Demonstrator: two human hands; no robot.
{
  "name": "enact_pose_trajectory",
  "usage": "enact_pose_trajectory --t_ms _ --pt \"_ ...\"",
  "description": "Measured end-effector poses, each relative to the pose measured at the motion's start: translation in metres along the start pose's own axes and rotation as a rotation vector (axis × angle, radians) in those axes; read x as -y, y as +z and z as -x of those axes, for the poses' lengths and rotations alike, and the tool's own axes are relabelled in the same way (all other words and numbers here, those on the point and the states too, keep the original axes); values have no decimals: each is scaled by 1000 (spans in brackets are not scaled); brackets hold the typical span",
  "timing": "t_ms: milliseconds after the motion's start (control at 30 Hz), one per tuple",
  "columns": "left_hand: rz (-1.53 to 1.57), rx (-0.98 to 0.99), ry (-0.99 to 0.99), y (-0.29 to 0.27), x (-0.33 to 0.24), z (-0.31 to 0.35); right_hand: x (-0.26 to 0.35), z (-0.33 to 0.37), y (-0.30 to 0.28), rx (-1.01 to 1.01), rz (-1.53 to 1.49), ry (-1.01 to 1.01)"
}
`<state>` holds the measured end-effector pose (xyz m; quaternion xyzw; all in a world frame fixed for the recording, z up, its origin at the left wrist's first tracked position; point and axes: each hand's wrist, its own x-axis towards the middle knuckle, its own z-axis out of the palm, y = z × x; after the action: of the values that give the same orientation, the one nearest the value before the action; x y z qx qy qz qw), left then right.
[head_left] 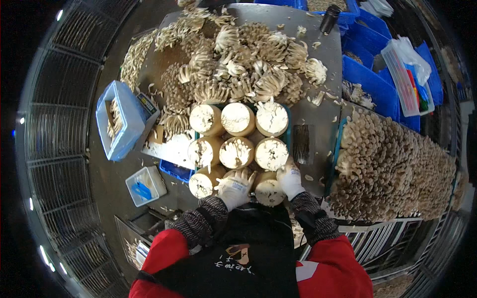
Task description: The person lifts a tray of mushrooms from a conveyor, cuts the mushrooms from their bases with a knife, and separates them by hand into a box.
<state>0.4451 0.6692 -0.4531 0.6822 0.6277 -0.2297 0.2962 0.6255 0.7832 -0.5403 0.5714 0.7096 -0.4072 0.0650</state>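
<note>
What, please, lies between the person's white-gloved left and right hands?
The head view shows a beige, white-topped cylindrical container between the left hand and right hand.

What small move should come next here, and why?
Probably closing the right hand around the near-right bottle: that hand lies at the bottle's right edge, with the left hand to its left, so both might steady it.

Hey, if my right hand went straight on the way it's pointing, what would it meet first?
Your right hand would probably meet the middle row's rightmost white-topped container first, though depth is unclear from above.
</note>
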Motion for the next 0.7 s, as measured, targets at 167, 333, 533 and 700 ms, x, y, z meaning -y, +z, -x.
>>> enact_pose_trajectory --t_ms 167,333,533,700 --pt "57 -97 270 41 21 -39 -52 -47 -16 -468 -346 -350" --pt "-1304 -439 265 96 32 -42 78 -99 -61 -473 222 -511" --pt "857 -913 57 61 76 11 166 -157 -63 -150 600 -338" --pt "1554 -1096 -564 102 156 62 157 -162 -45 -244 319 -430"
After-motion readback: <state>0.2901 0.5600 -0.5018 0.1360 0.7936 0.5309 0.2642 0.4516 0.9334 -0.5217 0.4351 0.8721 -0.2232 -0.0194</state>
